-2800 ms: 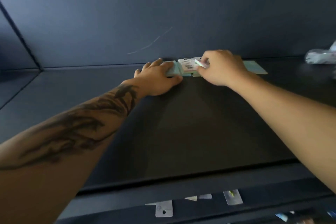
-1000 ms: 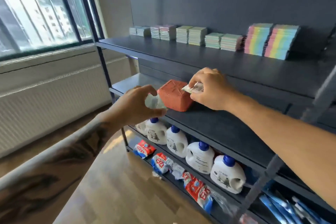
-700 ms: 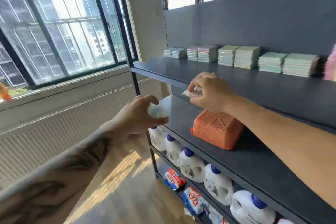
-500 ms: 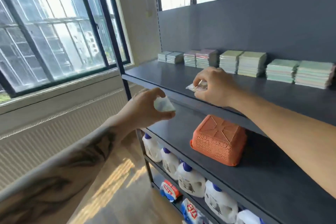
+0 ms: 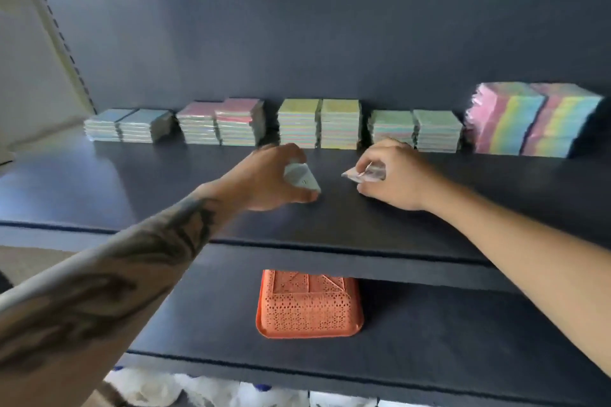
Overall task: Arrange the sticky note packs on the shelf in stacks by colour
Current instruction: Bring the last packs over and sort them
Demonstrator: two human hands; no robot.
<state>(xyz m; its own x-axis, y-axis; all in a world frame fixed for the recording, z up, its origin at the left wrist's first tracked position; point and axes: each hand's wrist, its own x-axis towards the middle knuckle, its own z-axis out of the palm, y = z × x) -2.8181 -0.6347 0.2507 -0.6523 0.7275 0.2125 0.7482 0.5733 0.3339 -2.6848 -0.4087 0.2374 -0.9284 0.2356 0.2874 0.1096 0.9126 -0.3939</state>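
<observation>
Both hands, left (image 5: 269,177) and right (image 5: 391,177), now over upper shelf (image 5: 132,182), each gripping pack.

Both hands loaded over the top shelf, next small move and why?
Probably carry the left hand with its pale green pack right and back onto the green stacks. Colours appear to match, and that pair sits lower than the yellow stacks. The right hand pinches a pack whose colour is unclear.
</observation>
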